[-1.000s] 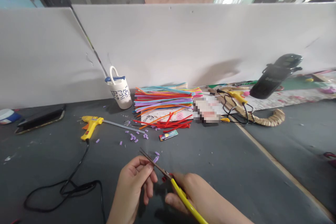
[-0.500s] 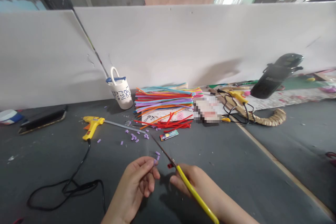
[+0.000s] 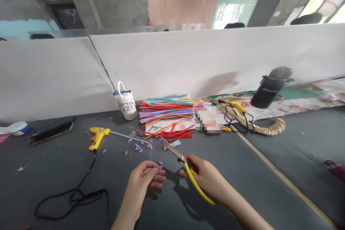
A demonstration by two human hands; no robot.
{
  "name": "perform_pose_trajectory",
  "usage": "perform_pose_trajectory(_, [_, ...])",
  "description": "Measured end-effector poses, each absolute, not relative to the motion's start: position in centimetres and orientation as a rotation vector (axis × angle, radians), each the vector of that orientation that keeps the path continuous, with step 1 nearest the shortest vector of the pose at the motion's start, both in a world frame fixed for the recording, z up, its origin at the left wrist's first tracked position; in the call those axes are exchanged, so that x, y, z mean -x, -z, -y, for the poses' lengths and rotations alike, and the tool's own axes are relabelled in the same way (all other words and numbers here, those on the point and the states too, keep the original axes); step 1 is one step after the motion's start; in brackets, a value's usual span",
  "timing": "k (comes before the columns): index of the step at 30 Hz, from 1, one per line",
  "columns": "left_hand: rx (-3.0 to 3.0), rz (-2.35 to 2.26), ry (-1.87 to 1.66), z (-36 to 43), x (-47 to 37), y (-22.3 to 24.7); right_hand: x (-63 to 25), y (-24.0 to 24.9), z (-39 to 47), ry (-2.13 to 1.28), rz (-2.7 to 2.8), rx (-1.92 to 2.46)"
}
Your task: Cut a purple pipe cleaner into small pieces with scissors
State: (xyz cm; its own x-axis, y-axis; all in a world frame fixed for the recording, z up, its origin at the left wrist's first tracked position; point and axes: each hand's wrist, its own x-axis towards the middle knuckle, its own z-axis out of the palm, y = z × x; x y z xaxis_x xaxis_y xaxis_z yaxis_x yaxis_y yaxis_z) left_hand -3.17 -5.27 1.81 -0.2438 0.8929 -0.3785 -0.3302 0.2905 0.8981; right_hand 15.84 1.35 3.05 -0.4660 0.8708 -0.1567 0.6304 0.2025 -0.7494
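Thumb and forefinger of my left hand [image 3: 144, 183] pinch small purple pieces [image 3: 160, 167], while its other fingers extend loosely. My right hand [image 3: 208, 176] holds a pair of scissors [image 3: 198, 188] with yellow handles. Their closed blades point away to the upper left, with the tip over the near edge of red pipe cleaners [image 3: 180, 134]. Beside the scissors' pivot a small red piece shows at my right fingers; I cannot tell what it is. More cut purple bits [image 3: 138, 147] lie scattered on the dark table, beyond my left hand.
A stack of coloured pipe cleaners [image 3: 167, 109] lies at the back. Left of it are a white cup [image 3: 128, 107], a yellow glue gun [image 3: 98, 137] with its cord, and a black case [image 3: 51, 132]. A black bottle [image 3: 269, 88] and another glue gun [image 3: 238, 106] are right.
My view has tipped up slightly. The scissors have turned so that their flat side and handle loops show more. My left fingers have straightened somewhat, still pinching purple pieces.
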Motion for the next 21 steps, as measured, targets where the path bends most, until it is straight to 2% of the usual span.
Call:
perform_pose_trajectory(15, [-0.615,-1.202,-1.169,6.4,1.3,-1.8,-13.3,-2.8,1.0,-1.459,1.888,1.088])
perform_pose_trajectory(21, [-0.702,-1.243,-1.060,6.4,1.9,-2.3,-13.9,-3.2,0.6,-1.491,2.013,1.083])
